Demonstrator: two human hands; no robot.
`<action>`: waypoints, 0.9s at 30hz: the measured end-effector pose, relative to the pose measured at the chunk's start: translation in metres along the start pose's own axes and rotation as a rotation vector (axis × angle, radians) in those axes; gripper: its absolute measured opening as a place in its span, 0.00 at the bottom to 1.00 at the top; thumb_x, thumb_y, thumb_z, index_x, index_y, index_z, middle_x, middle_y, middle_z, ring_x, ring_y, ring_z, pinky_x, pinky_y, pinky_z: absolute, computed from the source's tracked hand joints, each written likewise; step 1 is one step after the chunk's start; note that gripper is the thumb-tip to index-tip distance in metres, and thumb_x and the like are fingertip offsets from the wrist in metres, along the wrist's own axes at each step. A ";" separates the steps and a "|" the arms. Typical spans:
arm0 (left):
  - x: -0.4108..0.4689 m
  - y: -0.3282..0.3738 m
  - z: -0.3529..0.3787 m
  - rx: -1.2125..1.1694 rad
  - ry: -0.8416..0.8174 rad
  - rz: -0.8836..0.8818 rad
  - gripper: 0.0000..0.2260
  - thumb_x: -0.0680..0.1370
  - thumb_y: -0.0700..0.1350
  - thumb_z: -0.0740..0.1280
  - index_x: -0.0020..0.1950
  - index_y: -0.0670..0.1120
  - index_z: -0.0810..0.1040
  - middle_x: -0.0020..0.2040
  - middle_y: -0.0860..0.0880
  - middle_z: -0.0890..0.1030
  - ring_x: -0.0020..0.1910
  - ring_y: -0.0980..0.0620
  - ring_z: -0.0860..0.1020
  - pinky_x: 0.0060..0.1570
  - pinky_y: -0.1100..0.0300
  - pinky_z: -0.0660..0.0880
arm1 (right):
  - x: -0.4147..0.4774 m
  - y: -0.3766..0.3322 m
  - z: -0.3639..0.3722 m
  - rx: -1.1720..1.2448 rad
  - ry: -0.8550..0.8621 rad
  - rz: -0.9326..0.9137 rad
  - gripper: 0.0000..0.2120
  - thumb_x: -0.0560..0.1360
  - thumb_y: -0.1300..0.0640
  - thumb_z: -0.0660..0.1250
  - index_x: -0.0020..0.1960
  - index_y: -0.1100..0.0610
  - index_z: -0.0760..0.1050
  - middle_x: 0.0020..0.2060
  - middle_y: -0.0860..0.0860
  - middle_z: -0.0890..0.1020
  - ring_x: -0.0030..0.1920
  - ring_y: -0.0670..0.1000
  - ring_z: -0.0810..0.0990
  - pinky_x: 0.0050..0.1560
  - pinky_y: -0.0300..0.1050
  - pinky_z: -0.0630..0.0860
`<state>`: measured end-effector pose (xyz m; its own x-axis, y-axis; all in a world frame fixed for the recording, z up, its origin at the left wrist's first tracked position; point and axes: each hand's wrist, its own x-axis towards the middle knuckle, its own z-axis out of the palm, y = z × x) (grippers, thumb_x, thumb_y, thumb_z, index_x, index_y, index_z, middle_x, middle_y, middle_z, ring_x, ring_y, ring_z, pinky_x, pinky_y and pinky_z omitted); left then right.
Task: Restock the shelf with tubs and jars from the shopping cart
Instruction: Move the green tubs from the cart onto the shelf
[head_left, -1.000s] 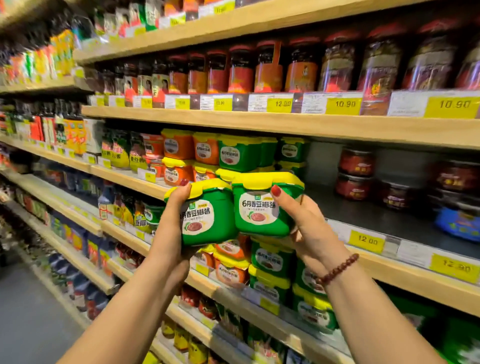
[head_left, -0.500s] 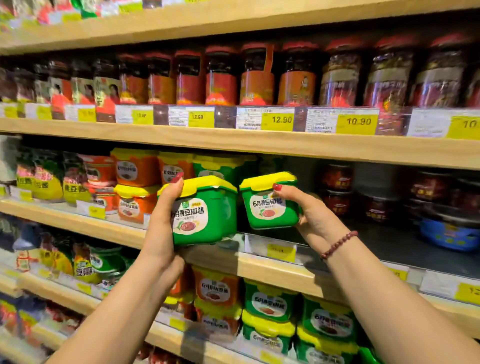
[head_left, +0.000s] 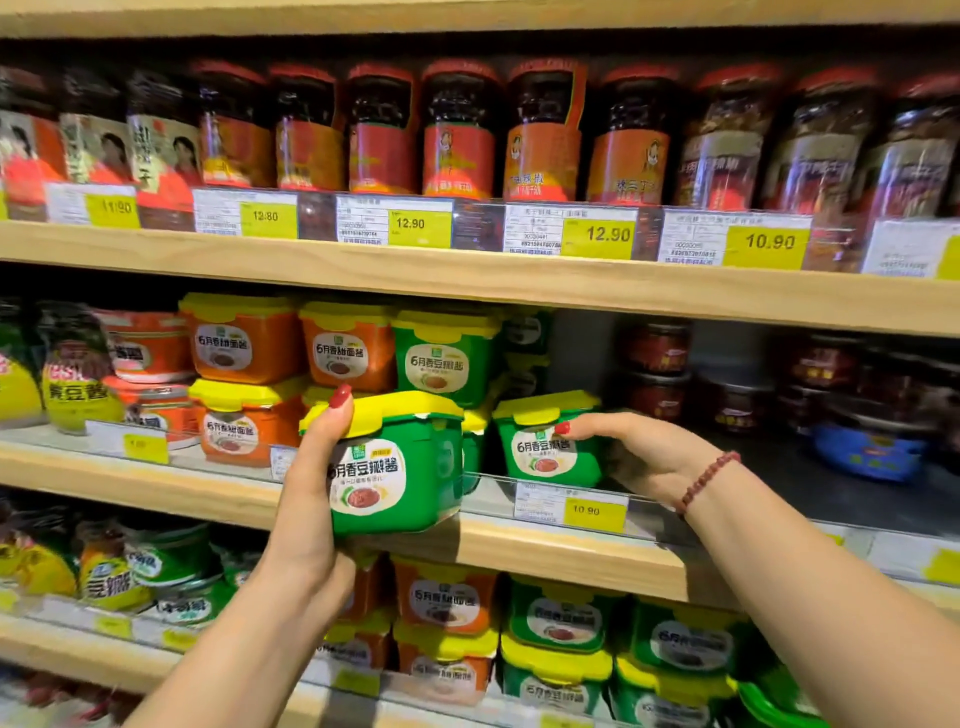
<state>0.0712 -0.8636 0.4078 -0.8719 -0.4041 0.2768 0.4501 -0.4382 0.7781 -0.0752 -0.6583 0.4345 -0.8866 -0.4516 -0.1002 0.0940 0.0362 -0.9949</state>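
The left hand (head_left: 306, 499) grips a near green tub (head_left: 400, 467) in front of the shelf (head_left: 545, 553). The right hand (head_left: 644, 452) grips a far green tub (head_left: 545, 449) on it.

Yellow price tags (head_left: 597, 236) ran left to right in rows (two read 12.90). Green and yellow pouches (head_left: 78, 384) stood at the left, and a blue pack (head_left: 867, 457) lay at the right, farther back.

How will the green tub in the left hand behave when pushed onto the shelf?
The green tub looks rigid, so it probably keeps its shape in the left hand. Squat and boxy, it should slide rather than roll. Its glossy wall may be slippery.
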 end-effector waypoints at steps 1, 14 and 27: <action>0.000 -0.001 0.000 -0.006 -0.004 -0.004 0.19 0.76 0.56 0.60 0.33 0.51 0.85 0.35 0.48 0.85 0.31 0.52 0.82 0.28 0.60 0.78 | -0.002 -0.002 -0.001 -0.038 0.003 0.003 0.15 0.60 0.61 0.73 0.46 0.61 0.81 0.44 0.57 0.86 0.44 0.53 0.84 0.56 0.47 0.77; -0.009 -0.006 -0.010 -0.058 -0.023 -0.039 0.13 0.68 0.57 0.64 0.35 0.52 0.84 0.37 0.49 0.85 0.33 0.52 0.83 0.29 0.61 0.79 | -0.004 0.005 -0.015 -0.234 -0.088 0.090 0.09 0.71 0.67 0.68 0.50 0.61 0.80 0.47 0.52 0.86 0.47 0.46 0.83 0.57 0.39 0.75; -0.014 0.000 0.003 -0.039 -0.028 0.006 0.19 0.76 0.56 0.61 0.30 0.53 0.84 0.34 0.51 0.84 0.31 0.54 0.82 0.28 0.62 0.78 | -0.004 0.006 -0.014 -0.519 0.085 -0.242 0.40 0.65 0.60 0.78 0.73 0.50 0.64 0.64 0.51 0.74 0.57 0.48 0.77 0.56 0.38 0.77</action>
<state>0.0829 -0.8557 0.4050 -0.8738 -0.3843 0.2979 0.4623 -0.4667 0.7540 -0.0775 -0.6437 0.4283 -0.8902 -0.4295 0.1521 -0.3320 0.3830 -0.8620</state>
